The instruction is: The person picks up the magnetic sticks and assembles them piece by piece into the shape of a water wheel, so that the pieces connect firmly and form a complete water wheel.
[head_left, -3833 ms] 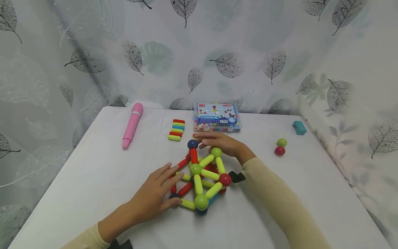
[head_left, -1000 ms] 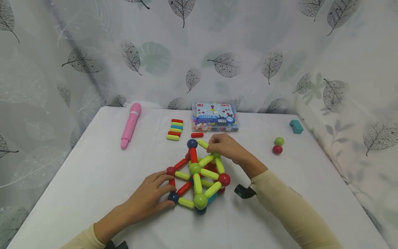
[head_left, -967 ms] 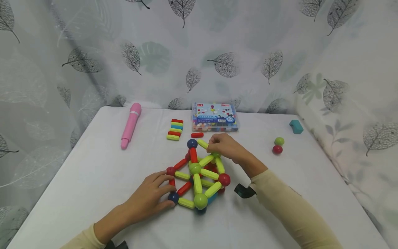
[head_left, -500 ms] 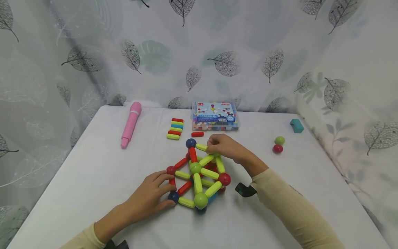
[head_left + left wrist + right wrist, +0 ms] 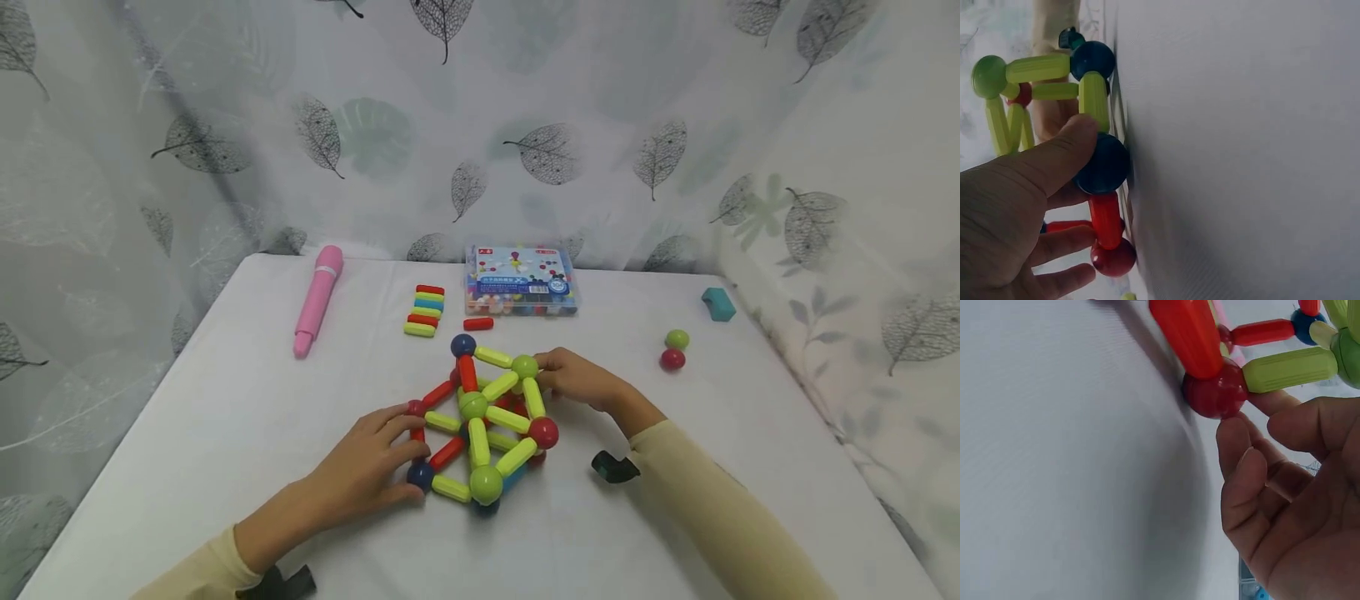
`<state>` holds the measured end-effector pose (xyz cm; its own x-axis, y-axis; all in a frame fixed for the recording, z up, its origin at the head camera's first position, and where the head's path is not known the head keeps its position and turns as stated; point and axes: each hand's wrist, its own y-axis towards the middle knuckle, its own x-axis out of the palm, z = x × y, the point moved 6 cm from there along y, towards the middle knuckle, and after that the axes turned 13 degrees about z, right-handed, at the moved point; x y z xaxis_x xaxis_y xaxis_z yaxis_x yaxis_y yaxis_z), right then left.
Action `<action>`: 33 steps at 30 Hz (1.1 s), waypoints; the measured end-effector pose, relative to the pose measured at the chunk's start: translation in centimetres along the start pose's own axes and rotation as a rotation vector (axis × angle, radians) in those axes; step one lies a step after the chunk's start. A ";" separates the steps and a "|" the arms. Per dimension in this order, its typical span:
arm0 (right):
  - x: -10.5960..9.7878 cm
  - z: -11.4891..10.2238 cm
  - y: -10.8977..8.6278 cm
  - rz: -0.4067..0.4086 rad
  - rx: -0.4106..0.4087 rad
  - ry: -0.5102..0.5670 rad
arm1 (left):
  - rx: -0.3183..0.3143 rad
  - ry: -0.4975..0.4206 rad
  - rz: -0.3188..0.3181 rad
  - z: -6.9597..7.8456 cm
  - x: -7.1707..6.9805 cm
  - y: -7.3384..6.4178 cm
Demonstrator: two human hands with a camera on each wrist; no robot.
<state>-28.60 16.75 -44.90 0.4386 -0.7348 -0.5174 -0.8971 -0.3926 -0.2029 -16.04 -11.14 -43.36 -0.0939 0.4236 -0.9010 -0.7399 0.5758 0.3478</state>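
Observation:
A magnetic ball-and-rod structure (image 5: 478, 442) of lime, red and blue parts stands on the white table. At its left, my left hand (image 5: 367, 462) holds it by a low corner; in the left wrist view the thumb presses beside the dark blue ball (image 5: 1104, 164), with fingers behind. Across the back right, my right hand (image 5: 581, 379) has its fingers at the lime ball (image 5: 524, 367). The right wrist view shows curled fingertips against a lower red ball (image 5: 1217, 390), the index finger passing behind a lime rod (image 5: 1291, 369). A lime rod (image 5: 492, 357) spans from the top blue ball (image 5: 463, 346) to the lime ball.
Behind the structure lie a red rod (image 5: 478, 323), a row of coloured rods (image 5: 425, 311) and a clear parts box (image 5: 521, 283). A pink marker-shaped stick (image 5: 318, 302) lies left. To the right are lime (image 5: 677, 339) and red balls (image 5: 672, 359) and a teal block (image 5: 718, 304).
A lime rod that my right hand held now bridges the blue and lime balls. That hand has let go of it and shifted down and right. My left hand stays at the left corner.

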 end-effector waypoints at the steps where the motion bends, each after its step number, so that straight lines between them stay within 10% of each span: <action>1: -0.1 0.1 -0.3 0.005 -0.003 0.001 | 0.002 0.009 -0.006 0.0 0.0 0.2; 22: 2.2 0.6 -7.7 -0.242 -0.213 -0.053 | -0.278 0.135 -0.112 -5.9 0.3 7.7; 27: 1.3 1.1 -8.4 -0.165 -0.150 -0.055 | -0.480 -0.102 -0.061 -7.5 -0.5 7.0; 33: -2.2 2.6 -8.6 0.092 0.072 0.268 | -0.820 -0.773 -0.201 -7.8 -0.4 2.5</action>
<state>-21.96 23.22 -44.19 0.3451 -0.8894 -0.2998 -0.9311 -0.2842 -0.2287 -23.00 -15.33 -44.16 0.2998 0.8555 -0.4221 -0.9338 0.1725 -0.3135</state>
